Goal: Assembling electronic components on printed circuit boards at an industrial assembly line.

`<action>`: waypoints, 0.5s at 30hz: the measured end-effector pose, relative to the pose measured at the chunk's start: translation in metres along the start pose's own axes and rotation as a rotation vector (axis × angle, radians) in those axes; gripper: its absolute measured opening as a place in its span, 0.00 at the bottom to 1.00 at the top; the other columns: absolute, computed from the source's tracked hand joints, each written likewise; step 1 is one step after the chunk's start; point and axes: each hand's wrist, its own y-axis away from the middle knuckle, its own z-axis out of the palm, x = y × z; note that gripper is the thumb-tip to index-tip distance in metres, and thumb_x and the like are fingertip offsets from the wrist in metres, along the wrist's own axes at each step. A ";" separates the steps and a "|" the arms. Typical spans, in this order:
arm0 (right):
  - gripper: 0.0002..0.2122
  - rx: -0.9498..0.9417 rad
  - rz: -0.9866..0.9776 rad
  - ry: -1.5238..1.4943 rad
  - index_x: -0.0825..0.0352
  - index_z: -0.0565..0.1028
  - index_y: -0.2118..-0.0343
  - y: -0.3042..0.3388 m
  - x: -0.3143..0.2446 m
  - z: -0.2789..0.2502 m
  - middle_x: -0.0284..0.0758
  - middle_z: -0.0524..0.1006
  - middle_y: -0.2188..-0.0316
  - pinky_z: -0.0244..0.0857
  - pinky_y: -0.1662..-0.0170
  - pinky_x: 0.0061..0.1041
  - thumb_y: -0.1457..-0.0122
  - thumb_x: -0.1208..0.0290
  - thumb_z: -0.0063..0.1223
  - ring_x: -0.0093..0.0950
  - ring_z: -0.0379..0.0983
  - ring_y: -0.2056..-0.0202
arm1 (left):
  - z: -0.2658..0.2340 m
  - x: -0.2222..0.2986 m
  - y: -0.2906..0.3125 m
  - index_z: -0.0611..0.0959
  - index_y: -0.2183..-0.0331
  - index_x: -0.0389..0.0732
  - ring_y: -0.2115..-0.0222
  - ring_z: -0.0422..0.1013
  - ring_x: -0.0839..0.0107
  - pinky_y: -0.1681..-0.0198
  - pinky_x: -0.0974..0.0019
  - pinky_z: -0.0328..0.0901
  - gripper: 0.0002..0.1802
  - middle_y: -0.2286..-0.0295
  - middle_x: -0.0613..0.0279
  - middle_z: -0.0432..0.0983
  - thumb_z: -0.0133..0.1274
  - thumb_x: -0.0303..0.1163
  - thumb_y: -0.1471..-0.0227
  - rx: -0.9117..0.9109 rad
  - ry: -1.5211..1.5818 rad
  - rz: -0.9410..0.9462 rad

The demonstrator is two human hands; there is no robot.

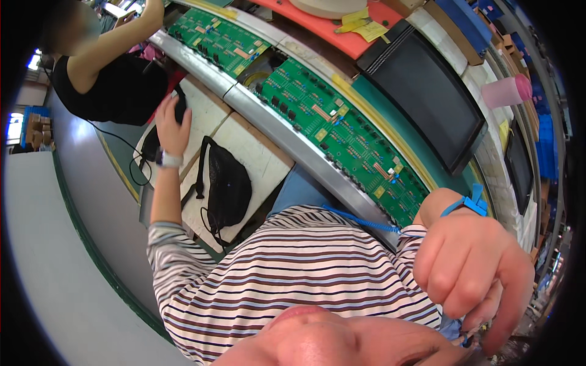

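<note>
My left hand [174, 125], with a white band at the wrist, reaches out over a pale board surface [259, 143] with its fingers apart and nothing in them. Just beside its fingers lies a black strap or bag, partly covered. My right hand [473, 262] is raised close at the lower right, its fingers curled in. Small dark bits show by its fingertips, too unclear to name. A blue wrist strap [467, 204] goes round the right wrist; a coiled blue cord [366, 221] crosses my striped shirt. Beyond stand green circuit boards [305, 104] populated with components, along a metal rail [268, 116].
A black mesh pouch [229, 186] lies on the pale surface. Past the boards are a dark flat screen [427, 91], a red mat [293, 15] with yellow paper [366, 30], and a pink-lidded cup [506, 91]. At upper left sits a co-worker in black [110, 91].
</note>
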 end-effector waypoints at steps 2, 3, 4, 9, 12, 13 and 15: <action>0.06 -0.102 -0.032 -0.095 0.63 0.73 0.70 0.004 -0.010 -0.010 0.40 0.69 0.81 0.57 0.82 0.22 0.51 0.80 0.48 0.26 0.63 0.84 | 0.023 -0.005 -0.060 0.72 0.58 0.38 0.55 0.60 0.55 0.51 0.59 0.55 0.23 0.56 0.51 0.65 0.53 0.38 0.57 0.025 -0.059 0.091; 0.06 -0.106 -0.038 -0.088 0.63 0.73 0.70 0.006 -0.015 -0.011 0.40 0.69 0.81 0.57 0.82 0.22 0.51 0.80 0.48 0.26 0.63 0.84 | 0.041 -0.016 -0.085 0.72 0.58 0.38 0.54 0.60 0.55 0.52 0.59 0.56 0.25 0.56 0.50 0.65 0.53 0.42 0.58 -0.003 -0.100 0.078; 0.05 -0.141 -0.021 -0.130 0.65 0.72 0.70 0.009 -0.020 -0.010 0.41 0.69 0.80 0.57 0.81 0.23 0.51 0.80 0.48 0.27 0.63 0.84 | 0.057 -0.033 -0.109 0.72 0.57 0.39 0.53 0.60 0.55 0.52 0.57 0.56 0.28 0.55 0.51 0.64 0.51 0.48 0.57 -0.046 -0.182 0.077; 0.05 -0.277 0.055 -0.081 0.71 0.71 0.71 0.040 -0.040 -0.004 0.42 0.70 0.78 0.57 0.80 0.25 0.52 0.79 0.49 0.29 0.63 0.82 | 0.122 -0.030 -0.190 0.64 0.49 0.44 0.45 0.48 0.63 0.47 0.42 0.41 0.38 0.46 0.60 0.53 0.32 0.62 0.53 -0.543 -0.422 -0.235; 0.11 -0.228 0.226 0.159 0.73 0.75 0.73 0.068 -0.044 -0.026 0.38 0.71 0.79 0.59 0.79 0.24 0.53 0.67 0.52 0.29 0.67 0.78 | 0.121 -0.041 -0.193 0.60 0.47 0.45 0.43 0.43 0.65 0.45 0.41 0.34 0.41 0.44 0.64 0.46 0.24 0.65 0.53 -0.747 -0.421 -0.392; 0.12 -0.085 0.259 0.255 0.73 0.75 0.71 0.084 -0.045 -0.034 0.36 0.72 0.79 0.59 0.78 0.25 0.52 0.68 0.51 0.28 0.67 0.79 | 0.123 -0.034 -0.195 0.61 0.47 0.45 0.43 0.43 0.65 0.45 0.41 0.34 0.41 0.44 0.64 0.46 0.23 0.65 0.53 -0.784 -0.388 -0.394; 0.09 0.408 0.466 0.828 0.70 0.74 0.71 0.097 -0.049 -0.051 0.35 0.72 0.76 0.60 0.74 0.21 0.55 0.73 0.50 0.25 0.65 0.78 | 0.115 -0.030 -0.199 0.60 0.47 0.45 0.43 0.43 0.65 0.45 0.41 0.32 0.42 0.44 0.64 0.45 0.21 0.65 0.53 -0.853 -0.332 -0.416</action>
